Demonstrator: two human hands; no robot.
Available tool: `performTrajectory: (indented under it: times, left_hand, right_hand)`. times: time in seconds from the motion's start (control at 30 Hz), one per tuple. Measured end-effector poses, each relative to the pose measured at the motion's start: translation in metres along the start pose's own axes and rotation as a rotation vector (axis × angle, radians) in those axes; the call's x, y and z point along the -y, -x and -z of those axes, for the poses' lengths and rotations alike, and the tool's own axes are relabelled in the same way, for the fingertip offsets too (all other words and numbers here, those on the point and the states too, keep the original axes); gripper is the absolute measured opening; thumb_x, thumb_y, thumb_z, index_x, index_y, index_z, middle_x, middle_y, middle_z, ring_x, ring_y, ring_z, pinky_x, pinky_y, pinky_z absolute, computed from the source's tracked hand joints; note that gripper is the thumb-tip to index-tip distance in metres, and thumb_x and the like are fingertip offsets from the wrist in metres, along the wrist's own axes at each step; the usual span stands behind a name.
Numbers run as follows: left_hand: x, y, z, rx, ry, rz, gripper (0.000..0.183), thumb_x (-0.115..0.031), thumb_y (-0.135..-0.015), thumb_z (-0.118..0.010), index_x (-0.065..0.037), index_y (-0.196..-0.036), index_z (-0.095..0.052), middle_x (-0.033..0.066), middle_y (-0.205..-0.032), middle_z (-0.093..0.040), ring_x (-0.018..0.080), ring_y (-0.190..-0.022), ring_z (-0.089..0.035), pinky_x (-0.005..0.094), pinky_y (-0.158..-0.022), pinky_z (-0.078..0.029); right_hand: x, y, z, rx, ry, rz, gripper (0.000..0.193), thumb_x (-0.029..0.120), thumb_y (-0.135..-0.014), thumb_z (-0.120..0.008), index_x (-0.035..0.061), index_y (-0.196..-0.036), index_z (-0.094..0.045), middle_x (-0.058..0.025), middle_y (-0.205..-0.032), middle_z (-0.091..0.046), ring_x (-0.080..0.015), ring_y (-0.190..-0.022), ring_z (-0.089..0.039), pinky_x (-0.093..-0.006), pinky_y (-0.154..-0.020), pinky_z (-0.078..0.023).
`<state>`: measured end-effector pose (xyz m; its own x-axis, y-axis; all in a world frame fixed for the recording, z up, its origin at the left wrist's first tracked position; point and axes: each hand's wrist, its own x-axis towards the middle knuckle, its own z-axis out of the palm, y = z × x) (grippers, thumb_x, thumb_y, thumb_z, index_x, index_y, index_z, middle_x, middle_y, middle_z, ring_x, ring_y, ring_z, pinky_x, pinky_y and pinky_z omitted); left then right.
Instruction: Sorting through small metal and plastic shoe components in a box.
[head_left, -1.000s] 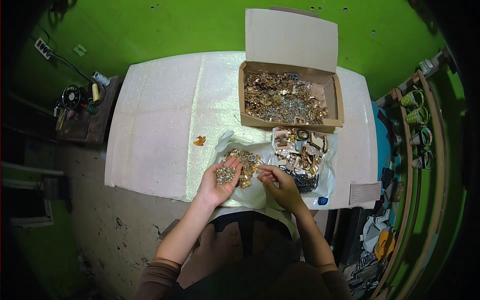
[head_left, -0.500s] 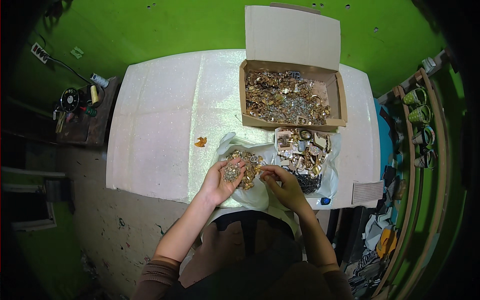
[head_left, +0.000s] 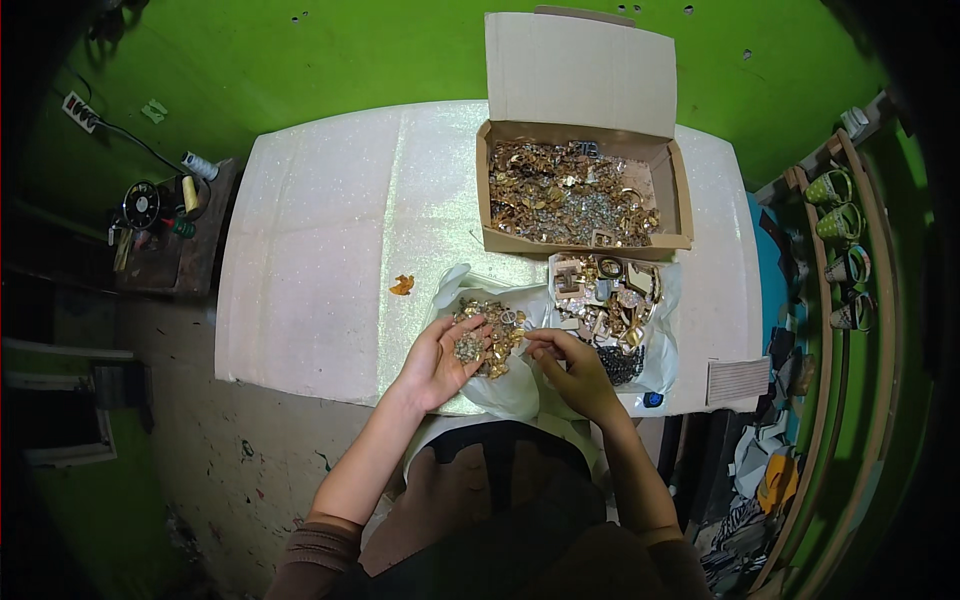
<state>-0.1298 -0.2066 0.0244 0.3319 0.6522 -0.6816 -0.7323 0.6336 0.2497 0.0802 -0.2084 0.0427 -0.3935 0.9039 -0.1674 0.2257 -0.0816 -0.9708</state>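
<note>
My left hand point(head_left: 438, 362) lies palm up at the table's near edge and cups a small heap of gold and silver metal bits point(head_left: 469, 346). My right hand point(head_left: 566, 362) is beside it, fingertips pinched on a tiny piece over a white plastic bag point(head_left: 505, 385) that holds a pile of gold trinkets point(head_left: 497, 322). What the fingers pinch is too small to make out.
An open cardboard box point(head_left: 583, 243) full of gold and silver metal parts stands behind, lid up. A second bag point(head_left: 612, 300) of buckles and dark beads lies to the right. A small orange scrap point(head_left: 402, 286) rests on the glittery white table point(head_left: 320, 260). Thread spools sit on a left side stand.
Both hands shifted slightly toward the bag's pile; my left hand stays cupped with the metal bits while my right fingers keep picking beside it.
</note>
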Motion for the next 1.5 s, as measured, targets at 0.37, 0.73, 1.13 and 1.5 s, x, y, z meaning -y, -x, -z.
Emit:
performTrajectory:
  times: [0.37,0.73,1.13,1.5]
  left_hand:
    - [-0.003,0.011,0.001,-0.034,-0.147,-0.091,0.038,-0.021,-0.088,-0.038,0.001,-0.118,-0.042,0.014,-0.114,-0.048,0.0235,-0.101,-0.051,0.0355,-0.091,-0.041]
    - [-0.003,0.029,-0.015,0.011,-0.252,-0.093,0.044,-0.027,-0.088,-0.04,-0.009,-0.129,-0.035,0.008,-0.115,-0.044,0.0214,-0.099,-0.05,0.0359,-0.085,-0.043]
    - [0.003,0.025,-0.009,0.309,0.187,-0.052,0.052,-0.038,-0.089,-0.038,-0.011,-0.132,-0.032,0.0155,-0.135,-0.032,0.0269,-0.121,-0.036,0.0425,-0.099,-0.031]
    - [0.056,0.033,-0.035,-0.027,-0.583,-0.526,0.047,-0.02,-0.088,-0.039,-0.004,-0.132,-0.031,0.0107,-0.132,-0.037,0.0201,-0.12,-0.037,0.0311,-0.098,-0.029]
  right_hand:
    - [-0.006,0.004,0.002,-0.003,0.0,0.012,0.026,0.011,-0.087,-0.05,-0.0015,-0.11,-0.052,-0.0063,-0.092,-0.059,-0.0102,-0.085,-0.055,-0.0224,-0.073,-0.044]
    - [-0.001,0.008,0.001,-0.03,0.013,0.054,0.025,0.012,-0.087,-0.05,-0.0026,-0.107,-0.053,-0.0074,-0.093,-0.059,-0.0111,-0.086,-0.056,-0.0237,-0.077,-0.044]
    - [0.026,0.003,-0.018,-0.116,0.395,0.33,0.023,0.002,-0.08,-0.045,0.0007,-0.101,-0.054,-0.0169,-0.09,-0.055,-0.0335,-0.086,-0.053,-0.0378,-0.075,-0.043]
    - [0.0,0.035,0.0,-0.145,0.298,0.362,0.026,-0.003,-0.08,-0.044,0.0009,-0.103,-0.056,-0.0151,-0.103,-0.055,-0.0288,-0.097,-0.053,-0.0335,-0.085,-0.041]
